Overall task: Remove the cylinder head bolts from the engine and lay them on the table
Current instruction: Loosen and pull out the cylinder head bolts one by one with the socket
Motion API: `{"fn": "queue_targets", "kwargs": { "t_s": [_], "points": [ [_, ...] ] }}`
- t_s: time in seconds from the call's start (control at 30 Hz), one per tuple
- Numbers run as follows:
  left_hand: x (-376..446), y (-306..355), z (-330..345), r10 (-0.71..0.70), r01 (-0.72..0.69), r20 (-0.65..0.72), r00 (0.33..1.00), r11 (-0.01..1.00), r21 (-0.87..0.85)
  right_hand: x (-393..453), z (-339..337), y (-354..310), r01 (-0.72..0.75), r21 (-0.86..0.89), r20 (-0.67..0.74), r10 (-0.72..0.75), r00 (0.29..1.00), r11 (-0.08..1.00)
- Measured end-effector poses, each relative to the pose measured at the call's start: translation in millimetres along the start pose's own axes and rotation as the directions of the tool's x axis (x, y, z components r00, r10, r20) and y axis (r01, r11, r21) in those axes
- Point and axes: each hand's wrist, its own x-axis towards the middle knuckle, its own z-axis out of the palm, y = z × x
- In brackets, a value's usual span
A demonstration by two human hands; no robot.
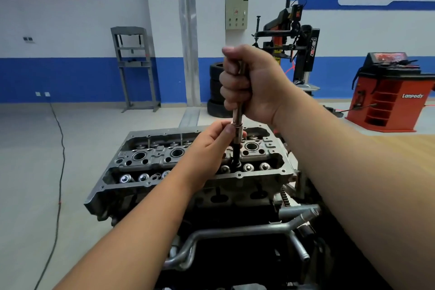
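Right hand: our right hand [247, 82] was wrapped in a fist round the upper part of the socket wrench [239, 110], thumb on top, holding the tool upright above the engine.
Left hand: our left hand [211, 143] pinched the tool lower down, thumb and fingertips closed on the silver collar where the bright shaft met the dark socket extension.
Socket wrench: it stood nearly vertical, and its black lower end went down into a recess in the near row of the cylinder head [146, 160], right of centre.
Cylinder head bolts: we could not make out the bolt under the socket, because the tool covered it. Whether it was loose we could not tell.
Cylinder head: it lay uncovered on top of the engine, with round spark plug wells along the middle and shiny valve caps [248, 167] in the near row on both sides of the tool.
Pipes: bare metal pipes [235, 231] ran across the near side of the engine, below the head.
Table: a wooden surface [404, 146] showed at the right edge, behind our right forearm.
Room: a stack of tyres [216, 92], a tyre changer [303, 54], a red wheel balancer [386, 96] and a grey press frame [134, 66] stood along the blue and white wall; a black cable [60, 172] lay across the floor on the left.
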Motion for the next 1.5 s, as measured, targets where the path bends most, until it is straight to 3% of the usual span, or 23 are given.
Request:
{"fn": "queue_targets", "kwargs": {
  "t_s": [0.07,0.13,0.2,0.27,0.3,0.37,0.43,0.5,0.6,0.73,0.87,1.0,1.07,1.13,1.23,1.3,1.4,1.5],
  "points": [
    [-0.6,0.9,0.0,-0.008,0.008,0.020,1.000,1.000,-0.011,-0.5,6.3,5.2,0.019,-0.025,-0.050,-0.020,0.999,1.000],
    [0.3,2.9,0.1,-0.011,0.011,0.001,1.000,1.000,-0.016,-2.1,17.2,15.0,0.096,-0.059,-0.228,-0.107,0.968,0.994],
    [0.9,3.6,1.3,-0.004,0.003,-0.027,1.000,1.000,-0.013,-5.2,27.9,26.2,0.205,-0.181,-0.431,-0.265,0.863,0.962],
    [3.0,1.6,2.5,-0.001,0.001,-0.043,0.999,1.000,-0.003,-6.1,32.9,34.6,0.261,-0.268,-0.500,-0.365,0.785,0.927],
    [3.7,1.2,3.3,0.006,-0.006,-0.048,0.999,1.000,-0.003,-5.5,32.5,35.4,0.271,-0.249,-0.496,-0.363,0.789,0.930],
    [3.0,0.9,3.7,0.022,-0.024,-0.061,0.998,0.999,-0.027,-2.4,24.7,29.1,0.236,-0.117,-0.407,-0.264,0.874,0.965],
    [0.9,1.1,1.9,0.023,-0.025,-0.042,0.999,0.999,-0.039,0.2,9.8,17.1,0.116,-0.003,-0.226,-0.114,0.967,0.993],
    [-1.4,1.1,0.3,0.008,-0.008,0.012,1.000,1.000,-0.018,-0.1,-0.3,10.0,0.028,0.028,-0.084,-0.025,0.996,0.999],
    [-0.8,1.6,0.0,-0.013,0.013,-0.011,1.000,1.000,0.001,-1.1,4.4,14.4,0.037,-0.006,-0.186,-0.038,0.982,0.999],
    [3.0,0.5,2.5,-0.015,0.014,-0.092,0.996,1.000,-0.013,-2.3,18.7,21.2,0.182,-0.170,-0.501,-0.244,0.830,0.968],
    [1.8,-0.3,1.7,0.000,-0.001,-0.064,0.998,1.000,-0.022,-1.7,24.9,22.3,0.211,-0.248,-0.451,-0.306,0.839,0.946],
    [-1.2,2.7,-1.6,-0.027,0.027,0.034,0.999,1.000,-0.010,3.0,11.4,11.4,0.123,-0.010,-0.254,-0.121,0.960,0.992],
    [-0.6,4.0,-3.0,-0.049,0.050,0.054,0.997,0.999,-0.020,2.7,6.6,8.3,0.060,-0.001,-0.163,-0.059,0.985,0.998],
    [0.9,1.7,-2.5,-0.046,0.047,0.032,0.998,0.998,-0.038,1.6,9.8,11.4,0.053,-0.090,-0.220,-0.072,0.973,0.994],
    [4.8,-1.8,-0.2,-0.028,0.026,-0.050,0.998,0.998,-0.051,-1.0,18.7,20.7,0.150,-0.290,-0.423,-0.267,0.866,0.945],
    [5.4,-0.7,0.5,-0.009,0.006,-0.078,0.997,0.999,-0.047,-1.2,24.4,26.8,0.226,-0.272,-0.452,-0.331,0.828,0.935],
    [2.8,-0.7,-3.0,0.000,-0.001,-0.016,1.000,0.998,-0.058,0.4,26.9,32.1,0.284,-0.276,-0.364,-0.373,0.854,0.918],
    [-1.9,1.3,-4.1,-0.032,0.033,0.049,0.998,0.999,-0.003,1.4,16.7,23.2,0.208,-0.124,-0.213,-0.231,0.949,0.970]
  ]
}}
